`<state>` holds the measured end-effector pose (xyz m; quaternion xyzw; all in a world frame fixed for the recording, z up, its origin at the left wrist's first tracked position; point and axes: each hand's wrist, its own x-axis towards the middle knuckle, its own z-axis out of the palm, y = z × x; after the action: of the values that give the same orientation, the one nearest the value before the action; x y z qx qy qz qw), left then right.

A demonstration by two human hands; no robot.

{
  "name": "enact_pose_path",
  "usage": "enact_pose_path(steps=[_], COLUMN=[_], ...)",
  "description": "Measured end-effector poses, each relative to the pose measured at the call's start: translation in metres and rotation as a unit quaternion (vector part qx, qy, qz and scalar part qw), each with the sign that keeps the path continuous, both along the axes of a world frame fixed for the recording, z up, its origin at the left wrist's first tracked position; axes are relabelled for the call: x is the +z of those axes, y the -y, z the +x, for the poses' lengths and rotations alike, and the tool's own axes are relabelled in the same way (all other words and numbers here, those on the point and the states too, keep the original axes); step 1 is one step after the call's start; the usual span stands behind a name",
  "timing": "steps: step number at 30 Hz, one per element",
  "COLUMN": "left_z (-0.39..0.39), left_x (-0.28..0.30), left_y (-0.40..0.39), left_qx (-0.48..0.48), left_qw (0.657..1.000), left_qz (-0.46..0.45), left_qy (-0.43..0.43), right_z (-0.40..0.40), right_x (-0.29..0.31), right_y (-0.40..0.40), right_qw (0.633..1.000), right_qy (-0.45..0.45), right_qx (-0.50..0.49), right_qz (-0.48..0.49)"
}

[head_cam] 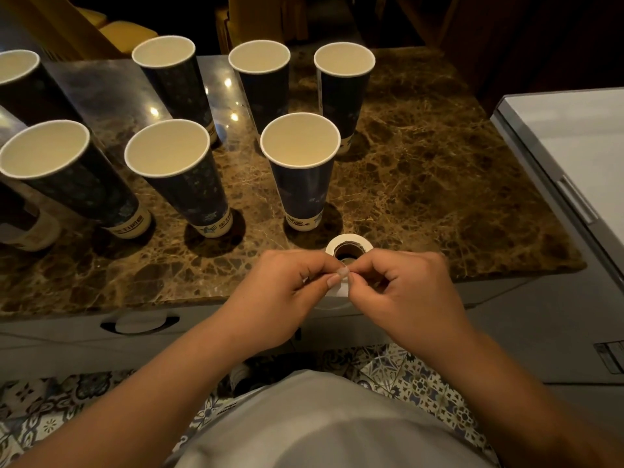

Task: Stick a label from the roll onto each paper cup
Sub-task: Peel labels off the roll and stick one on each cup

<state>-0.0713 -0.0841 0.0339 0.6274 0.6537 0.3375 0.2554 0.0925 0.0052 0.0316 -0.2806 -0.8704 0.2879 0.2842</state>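
Observation:
Several tall dark blue paper cups stand upright and empty on the brown marble top; the nearest cup (300,170) is just beyond my hands. A white label roll (349,246) with a brown core sits at the top's front edge. My left hand (287,292) and my right hand (408,288) meet in front of the roll. Their fingertips pinch the loose white strip of labels (339,290) that hangs from the roll. The lower part of the roll is hidden behind my fingers.
The marble top (439,170) rests on a white box with a cut-out handle (140,322). A white appliance (574,136) stands at the right. More cups (169,170) fill the left and back. Patterned floor tiles lie below.

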Motion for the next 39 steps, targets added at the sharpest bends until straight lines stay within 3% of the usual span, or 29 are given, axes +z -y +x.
enact_pose_path(steps=[4,6,10,13,19,21,23,24,26,28,30,35,39], left_z=[0.003,0.004,0.005,0.009,0.019,0.022,0.023,0.024,0.026,0.028,0.028,0.019,0.004], left_x=[0.002,0.002,0.002,0.003,0.013,0.012,0.014,0.017,0.021,0.026,0.026,0.022,0.026], left_y=[0.001,-0.001,-0.003,-0.008,-0.026,-0.03,-0.028,-0.026,-0.024,-0.024,-0.023,-0.015,-0.001], left_qx=[0.035,0.07,0.162,0.217,0.127,0.119,0.153,0.165,0.172,0.168,0.164,0.163,0.145], left_qw=[0.996,0.986,0.951,0.919,0.949,0.975,0.985,0.985,0.969,0.905,0.871,0.893,0.945], left_qz=[-0.03,-0.054,-0.092,-0.101,-0.143,-0.15,-0.085,-0.05,-0.072,-0.163,-0.19,-0.171,-0.148], left_qy=[0.078,0.141,0.246,0.312,0.251,0.116,-0.014,-0.009,0.164,0.356,0.422,0.382,0.252], right_z=[-0.001,-0.001,0.002,0.008,0.016,0.017,0.019,0.02,0.02,0.019,0.019,0.016,0.01], right_x=[0.001,0.003,0.006,0.008,0.001,-0.003,-0.005,-0.007,-0.011,-0.015,-0.019,-0.022,-0.017], right_y=[0.0,-0.002,-0.013,-0.02,-0.022,-0.019,-0.017,-0.016,-0.014,-0.012,-0.011,-0.007,-0.001], right_qw=[0.998,0.989,0.935,0.897,0.955,0.967,0.977,0.977,0.969,0.962,0.96,0.964,0.988], right_qy=[-0.025,-0.05,-0.143,-0.207,-0.162,-0.155,-0.135,-0.122,-0.106,-0.1,-0.096,-0.092,-0.123], right_qx=[-0.03,-0.059,-0.108,-0.151,-0.19,-0.184,-0.164,-0.152,-0.127,-0.093,-0.063,0.014,0.0], right_qz=[-0.044,-0.124,-0.306,-0.36,-0.161,-0.084,0.029,0.09,0.185,0.235,0.256,0.249,0.095])
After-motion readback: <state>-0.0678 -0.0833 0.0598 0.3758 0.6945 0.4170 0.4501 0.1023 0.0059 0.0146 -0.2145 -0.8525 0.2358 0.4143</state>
